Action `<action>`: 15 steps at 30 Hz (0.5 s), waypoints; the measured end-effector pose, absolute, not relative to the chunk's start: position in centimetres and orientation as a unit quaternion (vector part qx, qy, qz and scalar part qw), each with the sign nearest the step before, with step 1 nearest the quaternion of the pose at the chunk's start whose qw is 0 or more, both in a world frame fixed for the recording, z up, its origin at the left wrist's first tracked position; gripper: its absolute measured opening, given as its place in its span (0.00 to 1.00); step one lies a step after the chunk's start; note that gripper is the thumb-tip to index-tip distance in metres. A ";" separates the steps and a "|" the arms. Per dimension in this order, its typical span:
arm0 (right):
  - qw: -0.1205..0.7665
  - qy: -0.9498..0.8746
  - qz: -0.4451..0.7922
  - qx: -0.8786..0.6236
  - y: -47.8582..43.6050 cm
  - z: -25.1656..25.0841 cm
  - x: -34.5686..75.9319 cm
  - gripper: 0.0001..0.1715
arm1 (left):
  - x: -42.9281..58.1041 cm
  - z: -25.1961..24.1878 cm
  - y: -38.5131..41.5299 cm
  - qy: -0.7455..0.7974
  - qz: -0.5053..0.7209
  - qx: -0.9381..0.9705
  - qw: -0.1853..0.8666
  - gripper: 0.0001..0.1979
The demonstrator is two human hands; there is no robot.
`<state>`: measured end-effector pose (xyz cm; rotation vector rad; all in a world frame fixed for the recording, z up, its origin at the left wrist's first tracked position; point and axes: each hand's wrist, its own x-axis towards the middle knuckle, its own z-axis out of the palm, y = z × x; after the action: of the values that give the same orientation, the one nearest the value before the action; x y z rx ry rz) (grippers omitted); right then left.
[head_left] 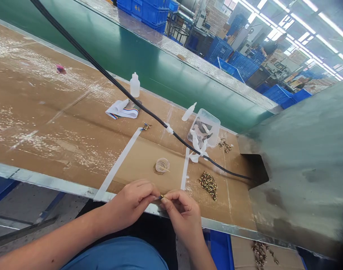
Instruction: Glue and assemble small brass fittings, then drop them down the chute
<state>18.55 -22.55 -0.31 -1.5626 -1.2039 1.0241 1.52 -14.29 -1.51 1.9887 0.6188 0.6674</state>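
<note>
Near the front edge of the cardboard-covered bench, my left hand (140,197) and my right hand (181,210) meet fingertip to fingertip. Both pinch one small dark and gold metal part (160,197); its exact kind is too small to make out. Just beyond lies a small clear cup (162,165) with a thin stick resting in it. A pile of small gold and dark parts (208,185) sits to the right of my hands. Several similar parts with blue bits (146,127) lie at the far end of the left tape strip.
A black cable (115,80) crosses above the bench. Behind stand a white squeeze bottle (135,85), a second bottle (189,111), a ribbon roll (123,109) and a clear plastic box (213,123). A green conveyor belt (171,69) runs behind; a metal panel (300,168) borders the right.
</note>
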 end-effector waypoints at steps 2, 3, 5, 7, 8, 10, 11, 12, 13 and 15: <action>0.447 -0.485 0.415 -0.627 -22.6 -0.4 18.6 0.08 | 1.6 -1.5 -14.2 0.250 0.273 0.806 0.462 0.09; 0.448 -0.486 0.415 -0.626 -22.6 -0.4 18.6 0.08 | 1.6 -1.5 -14.2 0.250 0.275 0.806 0.462 0.09; 0.449 -0.488 0.413 -0.624 -22.7 -0.4 18.5 0.08 | 1.6 -1.5 -14.2 0.248 0.278 0.807 0.458 0.09; 0.447 -0.492 0.405 -0.628 -22.8 -0.5 18.5 0.07 | 1.6 -1.6 -14.2 0.247 0.279 0.811 0.452 0.09; 0.446 -0.495 0.401 -0.629 -22.8 -0.5 18.5 0.07 | 1.6 -1.6 -14.2 0.248 0.279 0.812 0.449 0.09; 0.443 -0.497 0.397 -0.632 -22.8 -0.5 18.5 0.07 | 1.6 -1.6 -14.3 0.248 0.278 0.813 0.448 0.08; 0.442 -0.498 0.396 -0.632 -22.8 -0.5 18.5 0.07 | 1.5 -1.6 -14.3 0.248 0.277 0.812 0.449 0.08; 0.442 -0.499 0.395 -0.632 -22.8 -0.5 18.6 0.07 | 1.5 -1.6 -14.3 0.249 0.278 0.812 0.449 0.08; 0.442 -0.500 0.393 -0.632 -22.8 -0.5 18.6 0.08 | 1.5 -1.6 -14.3 0.248 0.279 0.812 0.449 0.08; 0.441 -0.503 0.392 -0.632 -22.8 -0.6 18.6 0.08 | 1.4 -1.6 -14.4 0.247 0.280 0.812 0.448 0.08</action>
<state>18.57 -22.78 -0.56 -1.5696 -1.2481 0.9722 1.42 -14.36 -1.56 2.0104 0.6112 0.6917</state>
